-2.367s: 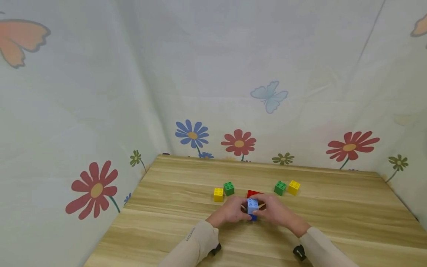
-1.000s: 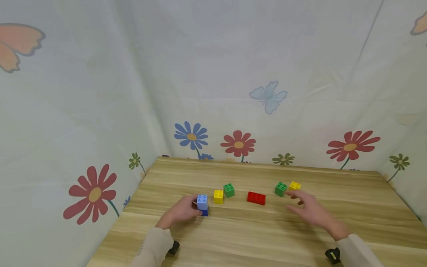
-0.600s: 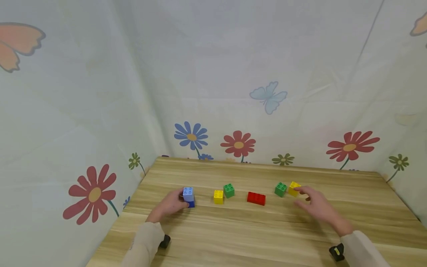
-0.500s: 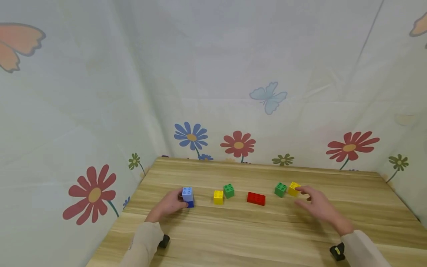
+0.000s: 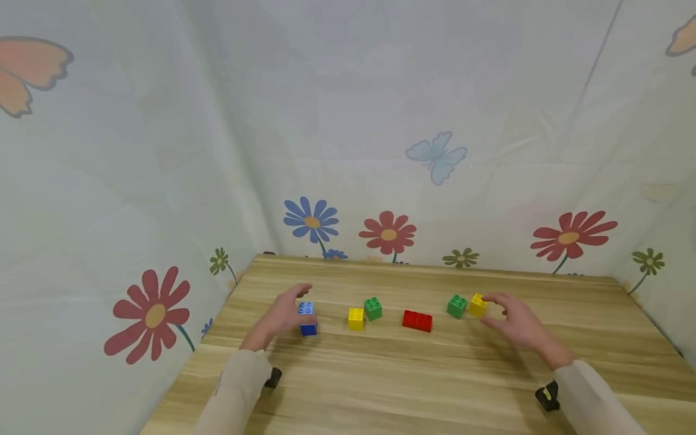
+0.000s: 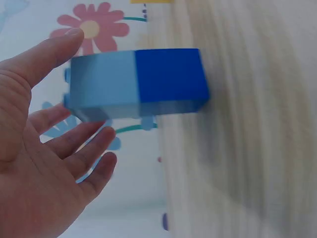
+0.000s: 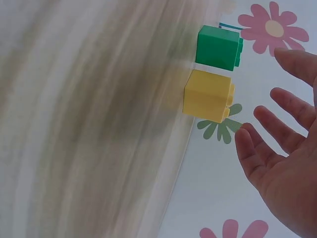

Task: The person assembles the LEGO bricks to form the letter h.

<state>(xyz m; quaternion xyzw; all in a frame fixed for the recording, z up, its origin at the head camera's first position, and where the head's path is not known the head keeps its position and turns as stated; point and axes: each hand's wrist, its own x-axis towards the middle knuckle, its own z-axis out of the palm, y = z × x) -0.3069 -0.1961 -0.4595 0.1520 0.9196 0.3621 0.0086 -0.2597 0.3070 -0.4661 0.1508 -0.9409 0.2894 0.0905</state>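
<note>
L hand spread around lt-blue brick, touch unclear; it's stacked on dk-blue brick, upright twd tabletop's L edge. R hand also spread, just beside R yellow brick, R green brick next to it, twd far edge. Red brick, L yellow brick, L green brick btwn hands.

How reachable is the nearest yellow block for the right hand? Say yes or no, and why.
Probably yes: the right hand is open beside the yellow block, with nothing visible between them. The green block sits on the side away from the hand.
</note>
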